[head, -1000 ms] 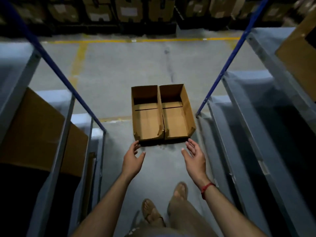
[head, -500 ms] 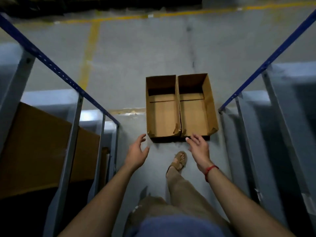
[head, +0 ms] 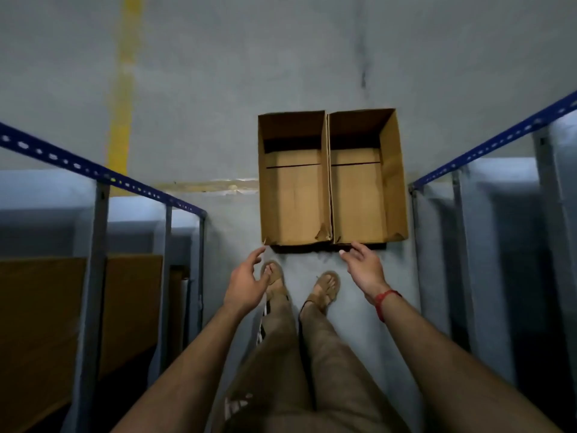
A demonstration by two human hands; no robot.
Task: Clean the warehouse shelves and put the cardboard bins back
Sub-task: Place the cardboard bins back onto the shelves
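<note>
Two open, empty cardboard bins stand side by side on the grey floor ahead: the left bin [head: 293, 195] and the right bin [head: 362, 189]. My left hand [head: 248, 284] hovers open just below the left bin's near corner, fingers spread, holding nothing. My right hand [head: 365, 270] is open too, its fingertips close to the near edge of the right bin; a red band sits on that wrist. Neither hand grips a bin.
Blue-and-grey metal shelving lines both sides: the left rack [head: 100, 189] holds a cardboard bin [head: 50, 307], the right rack [head: 487, 157] looks dark inside. My sandalled feet [head: 299, 285] stand in the narrow aisle. A yellow floor line [head: 125, 89] runs away at the left.
I have stepped forward and looked further down. The bins now lie right in front of my feet, and both open hands have come closer to their near edges.
</note>
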